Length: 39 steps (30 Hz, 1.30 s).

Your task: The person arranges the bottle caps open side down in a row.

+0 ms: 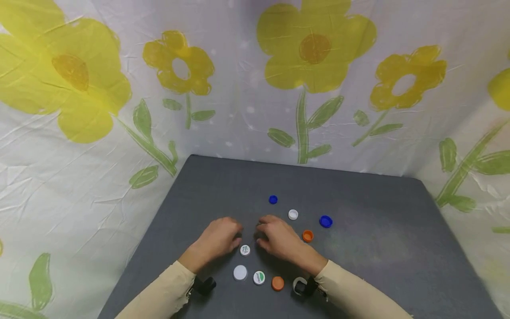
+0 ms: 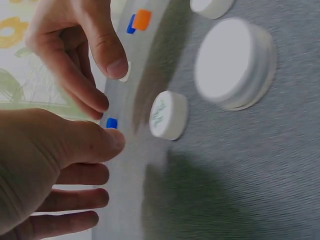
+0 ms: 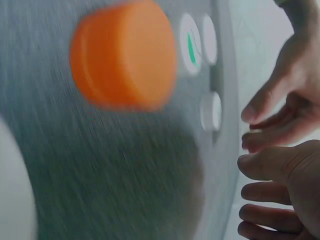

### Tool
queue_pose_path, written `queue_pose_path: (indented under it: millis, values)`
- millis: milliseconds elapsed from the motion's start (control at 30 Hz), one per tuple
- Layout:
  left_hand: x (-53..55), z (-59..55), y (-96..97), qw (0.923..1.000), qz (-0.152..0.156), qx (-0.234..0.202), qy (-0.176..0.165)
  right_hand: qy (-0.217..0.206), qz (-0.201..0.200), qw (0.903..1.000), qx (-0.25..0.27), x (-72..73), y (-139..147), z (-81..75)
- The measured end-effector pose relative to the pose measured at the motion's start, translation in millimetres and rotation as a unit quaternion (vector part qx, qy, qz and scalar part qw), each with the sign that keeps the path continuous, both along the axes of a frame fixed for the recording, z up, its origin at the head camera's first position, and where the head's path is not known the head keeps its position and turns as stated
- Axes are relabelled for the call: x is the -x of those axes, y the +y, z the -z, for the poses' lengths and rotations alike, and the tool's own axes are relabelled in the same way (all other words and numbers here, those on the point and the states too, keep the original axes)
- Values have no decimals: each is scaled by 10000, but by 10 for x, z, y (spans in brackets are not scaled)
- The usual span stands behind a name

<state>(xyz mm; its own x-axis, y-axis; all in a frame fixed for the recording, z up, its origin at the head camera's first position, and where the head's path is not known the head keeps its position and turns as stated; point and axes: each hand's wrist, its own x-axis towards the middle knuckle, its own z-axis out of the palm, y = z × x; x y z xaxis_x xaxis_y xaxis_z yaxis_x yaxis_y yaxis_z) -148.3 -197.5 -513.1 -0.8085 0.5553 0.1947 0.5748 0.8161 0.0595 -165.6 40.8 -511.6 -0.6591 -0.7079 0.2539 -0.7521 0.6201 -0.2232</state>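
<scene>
Both hands hover close together over the middle of the dark table, fingers loosely bent, nothing seen held. My left hand is nearest a small white cap with printing; its fingers are spread apart in the left wrist view. Facing it, my right hand has its thumb apart from the fingers. An orange cap lies just beyond the right hand, with a white cap close by. Nearer me are a larger white cap, a white cap with a green print and another orange cap.
Farther back lie a small blue cap and a larger blue cap. A white cap is partly covered by the right wrist's camera. A flower-printed curtain surrounds the grey table.
</scene>
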Motion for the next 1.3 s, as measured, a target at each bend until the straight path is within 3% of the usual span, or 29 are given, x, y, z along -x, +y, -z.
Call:
queue_pose_path:
  millis: [267,600,733,967,1300]
  values:
    - [204,-98,71,9989,-219,-102,408,-93,550,9980,313,237,198,-152]
    - [482,-326,303,9982,-198,-159,539,-392,1010,9935,357,486,313,-252]
    - [624,-389,371,9989,-283,-120,344,-369,1098,9929,262,583,326,-271]
    - [899,-343,439,9986,-527,-72,6,-280,1099,9934,159,734,351,-263]
    - [1194,-177,605,9985,-415,-204,-307,-513,1358,9894,-57,897,323,-205]
